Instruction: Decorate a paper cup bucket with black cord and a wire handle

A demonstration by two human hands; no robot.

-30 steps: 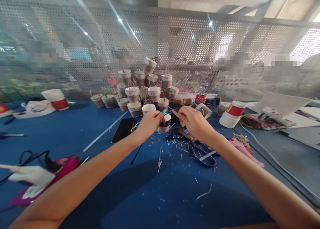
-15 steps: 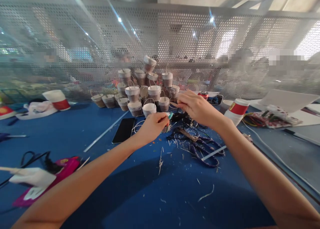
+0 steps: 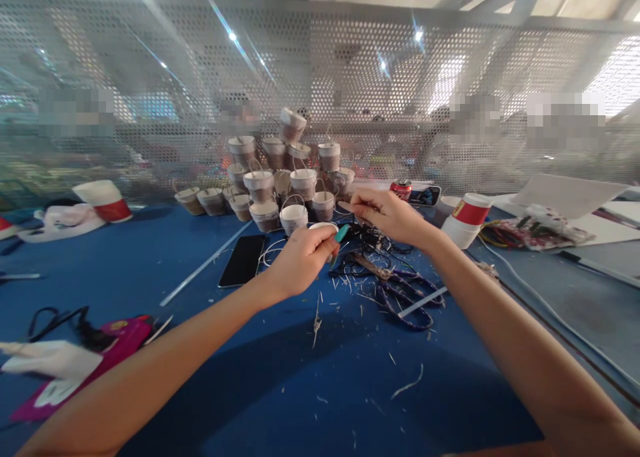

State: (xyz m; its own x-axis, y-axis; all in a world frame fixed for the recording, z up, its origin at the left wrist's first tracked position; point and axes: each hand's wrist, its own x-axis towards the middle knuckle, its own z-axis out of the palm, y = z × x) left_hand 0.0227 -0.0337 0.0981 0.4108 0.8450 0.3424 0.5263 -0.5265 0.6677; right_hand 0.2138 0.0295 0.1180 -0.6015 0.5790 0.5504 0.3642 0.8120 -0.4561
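Note:
My left hand point(image 3: 306, 257) is closed near the middle of the table, its fingers curled round a small white-rimmed cup point(image 3: 324, 226). Most of that cup is hidden behind the hand. A pointed teal piece point(image 3: 342, 233) sticks out at the thumb; whether it is a nail or a held thing I cannot tell. Just right of the cup, my right hand point(image 3: 383, 212) is raised with thumb and fingers pinched together; what they grip is too small to make out. Behind both hands rises a stack of small bucket-like cups point(image 3: 303, 184) with brown wrapping and thin loop handles.
Purple-handled scissors point(image 3: 407, 297), black cables point(image 3: 370, 240) and fibre scraps lie close by. A phone point(image 3: 243, 260) rests left. Stacked paper cups point(image 3: 467, 220) and a red can point(image 3: 401, 190) stand right. A magenta glue gun point(image 3: 107, 350) lies front left. Perforated metal mesh point(image 3: 165, 110) closes the back.
The view has shifted slightly, moving the table things a little left. My left hand has turned a bit, showing more of the teal piece. The right hand stays pinched beside it.

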